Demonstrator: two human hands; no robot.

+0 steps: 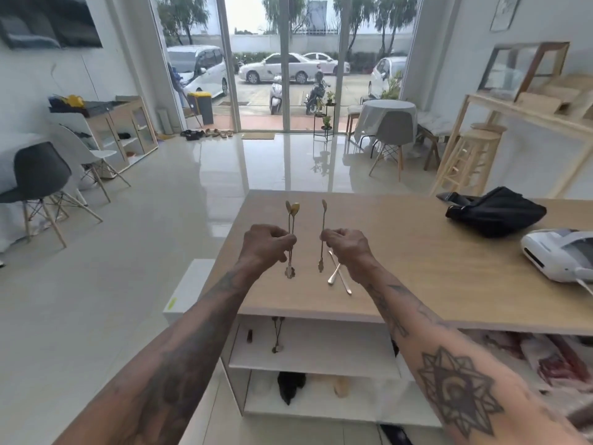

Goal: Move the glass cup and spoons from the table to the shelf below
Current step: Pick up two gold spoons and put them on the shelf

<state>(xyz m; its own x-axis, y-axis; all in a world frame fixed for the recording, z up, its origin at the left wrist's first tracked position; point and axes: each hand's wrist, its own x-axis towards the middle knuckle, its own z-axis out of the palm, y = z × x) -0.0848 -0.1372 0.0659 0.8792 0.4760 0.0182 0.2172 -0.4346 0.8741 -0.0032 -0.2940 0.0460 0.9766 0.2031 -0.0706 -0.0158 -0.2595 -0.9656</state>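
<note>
My left hand [268, 244] is closed around two thin gold spoons [291, 220], held upright above the wooden table [417, 268], bowls up. My right hand [345, 248] grips one more gold spoon [323, 216] the same way, a little to the right. Two silver spoons [337, 277] lie crossed on the tabletop just below my right hand. On the white shelf below [321, 351] lie two spoons [278, 335] and a small dark object [249, 336]. No glass cup is visible.
A black bag [497, 213] and a white device [558, 255] sit on the table's right side. A lower shelf holds a dark object [290, 385]. A white box [189, 287] stands left of the table. Chairs and stools stand around the tiled floor.
</note>
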